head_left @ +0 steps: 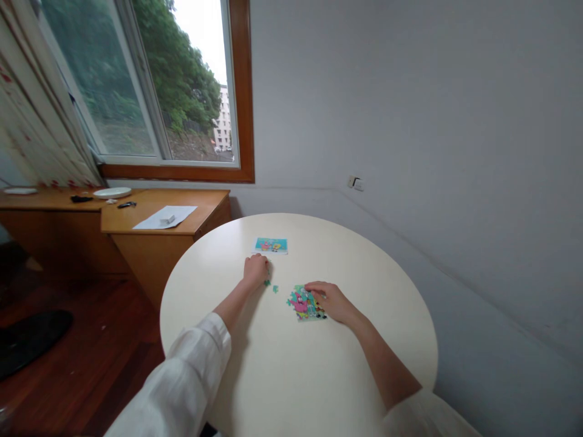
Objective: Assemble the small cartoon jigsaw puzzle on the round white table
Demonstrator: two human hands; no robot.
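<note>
A partly joined jigsaw puzzle (301,303) lies on the round white table, with a pink cartoon figure on a green and teal ground. My right hand (334,301) rests over its upper right part, fingers stretched out and touching it. My left hand (255,268) is farther off to the left, its fingers curled down to the tabletop. Bits of green show at those fingertips, but what they grip is mostly hidden. Close by lie a dark green puzzle piece (267,283) and a lighter green puzzle piece (276,289). Beyond the left hand is a small picture card (271,245) with similar cartoon figures.
The round table (291,376) stands near a grey-white wall with a socket (355,182). At the left, a wooden desk (214,203) holds a sheet of paper (182,215) with a small white block, a white plate (112,192) and dark small items. Above it is a window.
</note>
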